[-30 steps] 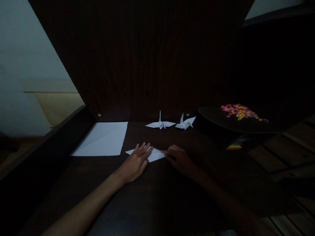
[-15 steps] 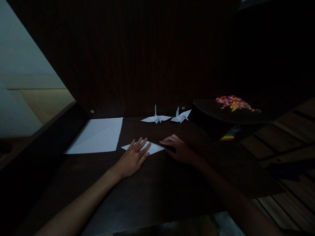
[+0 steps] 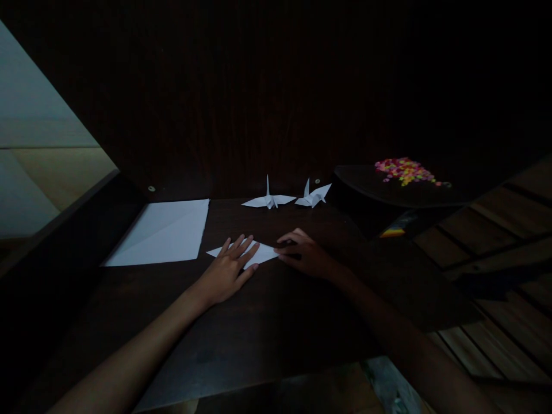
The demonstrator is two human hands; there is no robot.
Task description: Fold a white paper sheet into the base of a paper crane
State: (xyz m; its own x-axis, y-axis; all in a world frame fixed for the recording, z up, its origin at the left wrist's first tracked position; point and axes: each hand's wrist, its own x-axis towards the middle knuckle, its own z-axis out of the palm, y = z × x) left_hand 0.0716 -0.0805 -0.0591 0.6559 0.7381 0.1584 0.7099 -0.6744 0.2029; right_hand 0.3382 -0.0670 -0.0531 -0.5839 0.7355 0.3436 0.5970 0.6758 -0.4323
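A white paper folded into a long diamond (image 3: pixel 266 256) lies on the dark tabletop. My left hand (image 3: pixel 227 270) rests flat across its left half, fingers spread, covering part of it. At the paper's right tip, the thumb and a fingertip of my right hand (image 3: pixel 304 255) close on the point, while another finger stays raised above. Behind the hands stand two folded white paper cranes, one with wings spread wide (image 3: pixel 269 201) and one turned at an angle (image 3: pixel 313 199). To the left are white paper sheets (image 3: pixel 161 233), the top one showing a diagonal crease.
A dark panel (image 3: pixel 224 115) rises behind the tabletop (image 3: pixel 233 339). On a rounded shelf (image 3: pixel 357 187) at the right sits a heap of small colourful pieces (image 3: pixel 405 171). A low dark side board (image 3: pixel 64 221) borders the left. Wooden slats (image 3: pixel 509 241) show at right.
My right hand has moved in to the paper's right tip, its thumb and fingertip now touching it. My left hand stays flat on the paper. The whole view has shifted slightly.
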